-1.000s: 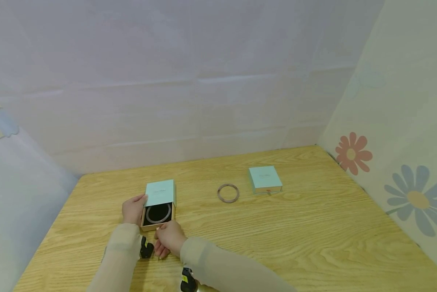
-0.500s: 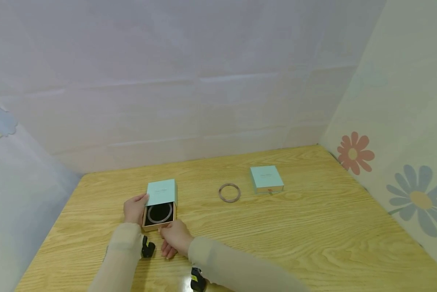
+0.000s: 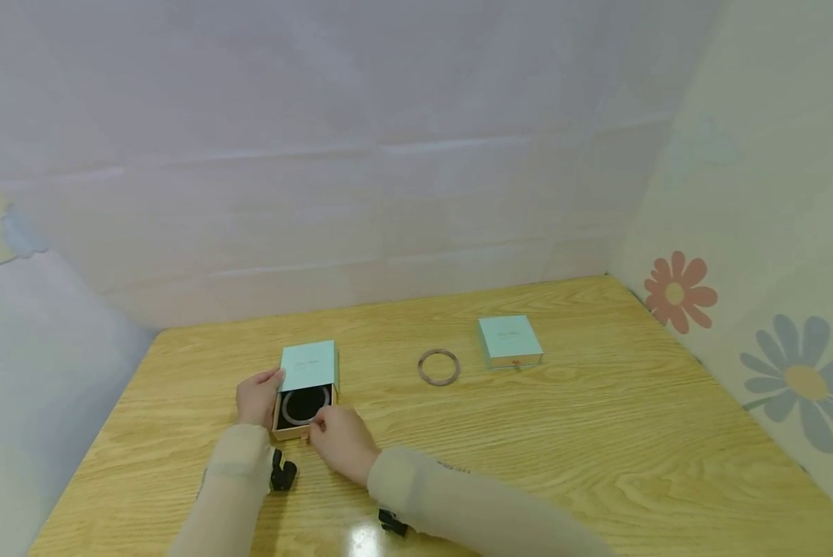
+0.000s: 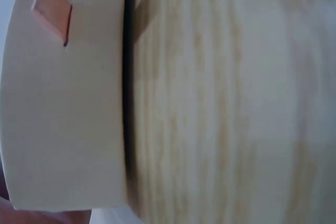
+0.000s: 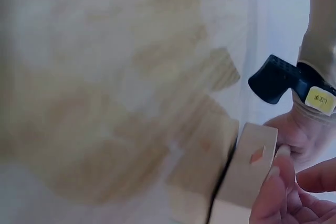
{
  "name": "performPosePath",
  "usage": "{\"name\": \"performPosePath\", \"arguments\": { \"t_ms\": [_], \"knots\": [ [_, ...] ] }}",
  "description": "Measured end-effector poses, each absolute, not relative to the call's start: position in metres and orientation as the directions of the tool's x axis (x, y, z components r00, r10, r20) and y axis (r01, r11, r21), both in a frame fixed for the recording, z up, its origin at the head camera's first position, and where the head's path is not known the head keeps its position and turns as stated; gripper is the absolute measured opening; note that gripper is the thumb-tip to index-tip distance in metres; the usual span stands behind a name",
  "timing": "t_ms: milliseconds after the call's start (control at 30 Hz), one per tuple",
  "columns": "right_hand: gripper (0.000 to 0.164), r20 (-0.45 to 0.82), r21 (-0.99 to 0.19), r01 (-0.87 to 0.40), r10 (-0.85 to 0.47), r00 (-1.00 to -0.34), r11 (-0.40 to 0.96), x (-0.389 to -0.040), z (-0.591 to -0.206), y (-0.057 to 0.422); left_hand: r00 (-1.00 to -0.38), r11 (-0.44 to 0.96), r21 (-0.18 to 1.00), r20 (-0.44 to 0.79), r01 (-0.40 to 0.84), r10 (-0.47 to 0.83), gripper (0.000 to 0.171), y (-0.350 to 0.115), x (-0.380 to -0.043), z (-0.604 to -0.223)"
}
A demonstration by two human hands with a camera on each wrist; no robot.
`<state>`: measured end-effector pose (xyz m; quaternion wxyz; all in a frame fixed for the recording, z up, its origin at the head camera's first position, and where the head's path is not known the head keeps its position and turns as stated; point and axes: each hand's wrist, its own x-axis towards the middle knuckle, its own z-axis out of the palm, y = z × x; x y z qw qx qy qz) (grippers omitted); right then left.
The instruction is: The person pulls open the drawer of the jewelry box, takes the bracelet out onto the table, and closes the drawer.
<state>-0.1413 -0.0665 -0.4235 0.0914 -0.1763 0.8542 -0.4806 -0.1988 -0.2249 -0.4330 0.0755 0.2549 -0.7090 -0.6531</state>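
Much of the lower head view is filled by a wood-grain table (image 3: 562,441). Both forearms, in beige sleeves (image 3: 233,480), are extended fwd over its near L part, the R one angled in. A pale-blue box (image 3: 308,365) is set btwn the hands, its drawer (image 3: 289,435) partly out, near side. The box is gripped at its L edge by the L hand (image 3: 254,401). The R hand (image 3: 344,441) is bent in at the drawer's front R corner, fingers curled; whether anything's pinched can't be told. A closed box (image 3: 510,336) is placed farther R. One bangle (image 3: 285,406) is seated in the drawer, another bangle (image 3: 420,368) laid btwn boxes. A pinkish tab (image 4: 53,10) is fixed to the drawer front.
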Motion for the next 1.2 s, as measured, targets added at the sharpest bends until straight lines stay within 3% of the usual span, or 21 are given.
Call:
{"name": "performPosePath", "arguments": {
  "t_ms": [233,400,500,633,833,1200],
  "knots": [
    [0.010,0.251,-0.466,-0.539,-0.480,-0.841,0.701,-0.149,-0.415,-0.067,-0.853,0.018,0.968,-0.211,-0.250,-0.477,0.040,-0.223,-0.199,-0.432],
    [0.009,0.354,-0.122,-0.690,-0.618,-0.702,0.714,-0.155,-0.418,-0.066,-0.852,0.027,0.965,-0.217,-0.262,-0.477,0.040,-0.224,-0.200,-0.433],
    [0.008,0.329,-0.003,-0.726,-0.685,-0.650,0.688,-0.158,-0.418,-0.068,-0.849,0.027,0.963,-0.224,-0.269,-0.478,0.040,-0.224,-0.201,-0.433],
    [0.011,0.249,0.039,-0.746,-0.730,-0.637,0.665,-0.160,-0.416,-0.071,-0.848,0.027,0.962,-0.225,-0.270,-0.480,0.041,-0.224,-0.202,-0.434],
    [0.002,0.137,0.031,-0.757,-0.753,-0.643,0.652,-0.167,-0.416,-0.078,-0.851,0.047,0.961,-0.218,-0.272,-0.477,0.041,-0.224,-0.200,-0.432],
    [0.009,0.015,0.113,-0.762,-0.768,-0.640,0.637,-0.179,-0.417,-0.085,-0.859,0.042,0.961,-0.225,-0.274,-0.459,0.041,-0.224,-0.200,-0.431]
  ]
}}
